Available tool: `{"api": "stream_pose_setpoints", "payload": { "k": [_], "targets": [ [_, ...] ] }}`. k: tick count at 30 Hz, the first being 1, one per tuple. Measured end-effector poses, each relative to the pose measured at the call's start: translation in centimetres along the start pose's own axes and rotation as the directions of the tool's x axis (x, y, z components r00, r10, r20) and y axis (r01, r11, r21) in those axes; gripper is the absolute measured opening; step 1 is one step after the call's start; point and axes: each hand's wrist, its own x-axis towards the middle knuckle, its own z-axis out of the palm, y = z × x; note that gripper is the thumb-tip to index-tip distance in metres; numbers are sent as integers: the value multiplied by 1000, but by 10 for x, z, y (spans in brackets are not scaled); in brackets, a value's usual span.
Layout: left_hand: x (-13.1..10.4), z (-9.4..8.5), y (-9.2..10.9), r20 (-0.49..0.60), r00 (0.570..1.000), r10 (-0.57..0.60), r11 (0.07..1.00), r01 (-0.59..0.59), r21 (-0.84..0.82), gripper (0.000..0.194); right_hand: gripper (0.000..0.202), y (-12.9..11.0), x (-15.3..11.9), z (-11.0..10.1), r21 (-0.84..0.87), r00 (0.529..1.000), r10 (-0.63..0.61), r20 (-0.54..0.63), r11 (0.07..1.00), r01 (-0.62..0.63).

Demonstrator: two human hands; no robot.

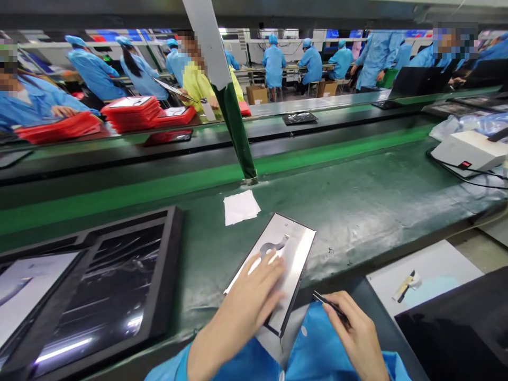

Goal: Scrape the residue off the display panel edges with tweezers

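Observation:
A flat screen panel (299,241) lies tilted on the green bench, its near end reaching past the bench edge. Its back is silvery, with a dark flex cable (273,246) on it. My left hand (254,291) rests over the middle of this panel, fingers stretched out and holding nothing. Beside the panel's lower right, my right hand (355,330) grips black tweezers (331,307), tips pointing up and left. The tweezers are apart from the panel. A small stack of white paper (241,207) lies just beyond the panel.
A black foam tray (174,254) with screen panels stands at left. At right are a white device (464,153) with a cable and a white board (440,259). A post (238,132) rises behind the paper. Across the conveyor, people in blue work near red stacks (129,116).

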Motion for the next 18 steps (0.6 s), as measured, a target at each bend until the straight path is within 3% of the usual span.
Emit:
{"api": "stream_pose_setpoints", "payload": {
  "k": [3,4,5,7,10,18],
  "targets": [
    [-36,19,13,26,993,116,992,-117,46,80,20,0,-1,4,-2,1000,-9,29,1000,9],
    [-43,27,17,40,993,107,990,-110,84,82,20,-1,-1,6,-3,999,-9,34,1000,9],
    [-49,35,21,58,993,101,987,-107,122,76,19,-1,-1,7,-3,999,-8,38,1000,8],
    [-54,51,25,-12,996,87,980,-84,181,56,20,-3,-1,11,-1,999,-8,37,1000,8],
    [-55,64,27,-121,989,84,983,-63,172,60,20,-6,0,14,5,1000,-5,27,1000,4],
    [-53,57,27,-255,966,46,999,-42,21,68,21,-17,10,9,30,1000,15,-14,999,-15]
  ]
}}
